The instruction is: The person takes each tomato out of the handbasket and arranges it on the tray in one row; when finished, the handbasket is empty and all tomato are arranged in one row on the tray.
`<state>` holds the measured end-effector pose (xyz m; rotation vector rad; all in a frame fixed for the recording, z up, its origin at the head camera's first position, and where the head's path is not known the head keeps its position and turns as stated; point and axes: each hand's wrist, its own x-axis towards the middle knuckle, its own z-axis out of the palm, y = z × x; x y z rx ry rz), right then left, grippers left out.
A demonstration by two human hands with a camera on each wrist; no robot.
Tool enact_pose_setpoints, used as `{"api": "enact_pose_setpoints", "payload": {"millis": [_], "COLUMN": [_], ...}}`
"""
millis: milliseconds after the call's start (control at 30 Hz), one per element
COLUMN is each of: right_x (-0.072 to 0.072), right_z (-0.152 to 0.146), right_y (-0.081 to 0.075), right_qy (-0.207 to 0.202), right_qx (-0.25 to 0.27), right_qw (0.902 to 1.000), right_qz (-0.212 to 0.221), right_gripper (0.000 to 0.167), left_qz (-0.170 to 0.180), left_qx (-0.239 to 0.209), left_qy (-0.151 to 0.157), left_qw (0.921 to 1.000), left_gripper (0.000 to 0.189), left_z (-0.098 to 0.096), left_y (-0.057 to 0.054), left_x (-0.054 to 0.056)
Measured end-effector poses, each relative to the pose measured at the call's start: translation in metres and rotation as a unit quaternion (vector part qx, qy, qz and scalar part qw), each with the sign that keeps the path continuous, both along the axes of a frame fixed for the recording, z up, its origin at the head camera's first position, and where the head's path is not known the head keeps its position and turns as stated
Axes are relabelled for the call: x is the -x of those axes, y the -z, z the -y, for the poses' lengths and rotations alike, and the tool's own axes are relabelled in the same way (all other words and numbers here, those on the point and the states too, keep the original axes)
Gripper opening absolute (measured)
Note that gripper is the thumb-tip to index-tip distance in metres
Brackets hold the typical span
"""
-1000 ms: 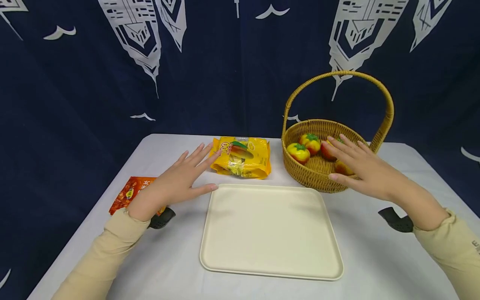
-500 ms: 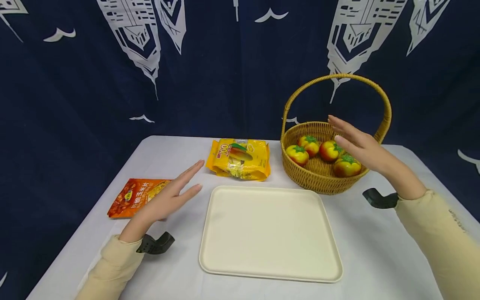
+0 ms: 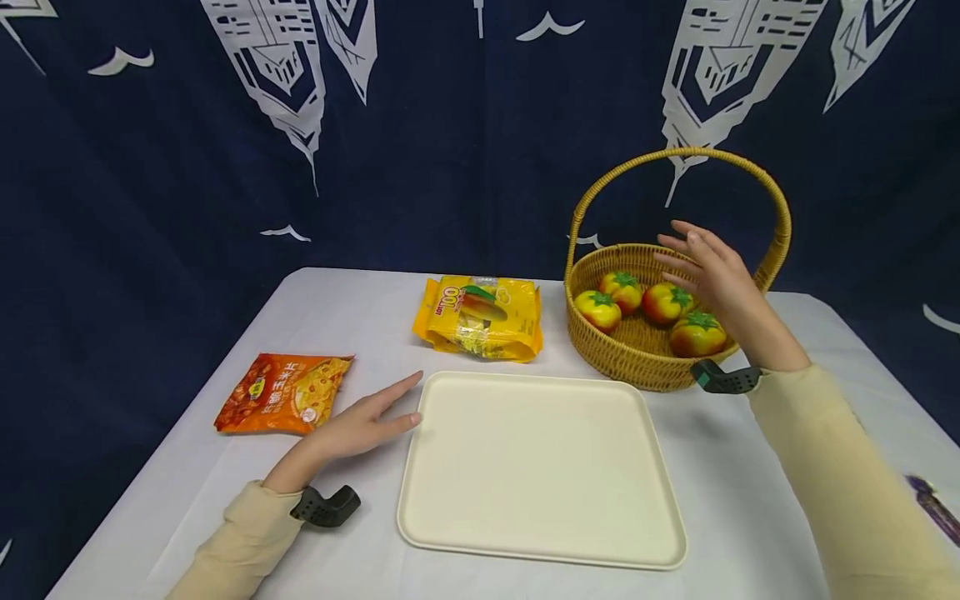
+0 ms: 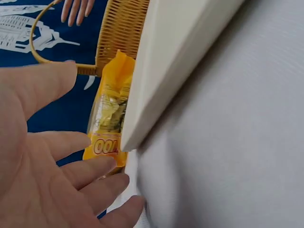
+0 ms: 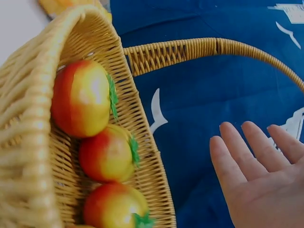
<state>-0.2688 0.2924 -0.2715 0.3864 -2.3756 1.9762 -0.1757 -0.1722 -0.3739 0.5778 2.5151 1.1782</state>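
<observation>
My left hand [image 3: 360, 433] is beside the left edge of the cream tray [image 3: 540, 467], its fingers extended and holding nothing. Whether the fingertips touch the rim cannot be told. Over the wicker basket [image 3: 618, 354] at the back right hovers my right hand [image 3: 720, 271], fingers loosely spread and nothing in them. Several red-and-yellow fruits with green leafy tops, persimmon-like, lie in the basket; one fruit [image 3: 697, 335] is nearest below that hand. The right wrist view shows the palm [image 5: 270, 190] apart from the fruits [image 5: 83, 99], with the basket handle [image 5: 190, 50] arching behind.
A yellow mango-print bag [image 3: 480, 317] lies behind the tray. An orange snack packet [image 3: 285, 392] is at the left, close to my left hand. A dark purple item [image 3: 933, 507] shows at the far right. Behind the white table [image 3: 330, 308] hangs a navy patterned curtain [image 3: 450, 167].
My left hand has come down from above the orange packet to the tray's left side, uncovering the packet. The right hand has risen and turned, exposing more of the fruits.
</observation>
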Motion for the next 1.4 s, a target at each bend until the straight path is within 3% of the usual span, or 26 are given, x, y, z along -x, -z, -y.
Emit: {"api": "enact_pose_setpoints", "payload": {"millis": [67,233,467,633,967,1133,1400], "right_x": [0.005,0.015,0.025,0.03,0.028,0.025,0.02], "right_z": [-0.001,0.001,0.005,0.009,0.013,0.018,0.027], "right_y": [0.002,0.007,0.01,0.014,0.035,0.04,0.044], "right_qy": [-0.018,-0.029,-0.018,-0.013,0.013,0.004,0.014], "right_qx": [0.046,0.085,0.073,0.047,0.049,0.05,0.091], "right_qw": [0.9983,0.9916,0.9847,0.9847,0.9827,0.9832,0.9812], "right_qz": [0.031,0.093,0.157,0.167,0.178,0.175,0.17], "right_gripper": [0.057,0.064,0.078,0.078,0.058,0.047,0.059], "left_qz": [0.007,0.015,-0.017,-0.028,-0.026,-0.024,-0.024], "left_qx": [0.005,0.013,0.027,0.035,0.036,0.039,0.041], "left_qy": [0.005,0.017,0.057,0.071,0.079,0.077,0.077], "left_qw": [0.9999,0.9997,0.9979,0.9965,0.9959,0.996,0.9959], "left_gripper": [0.068,0.071,0.071,0.069,0.07,0.07,0.07], "left_z": [-0.001,0.0,0.005,0.009,0.009,0.009,0.01], "left_y": [0.002,0.008,0.016,0.016,0.018,0.021,0.022], "left_x": [-0.001,-0.003,-0.004,-0.005,-0.007,-0.007,-0.006]}}
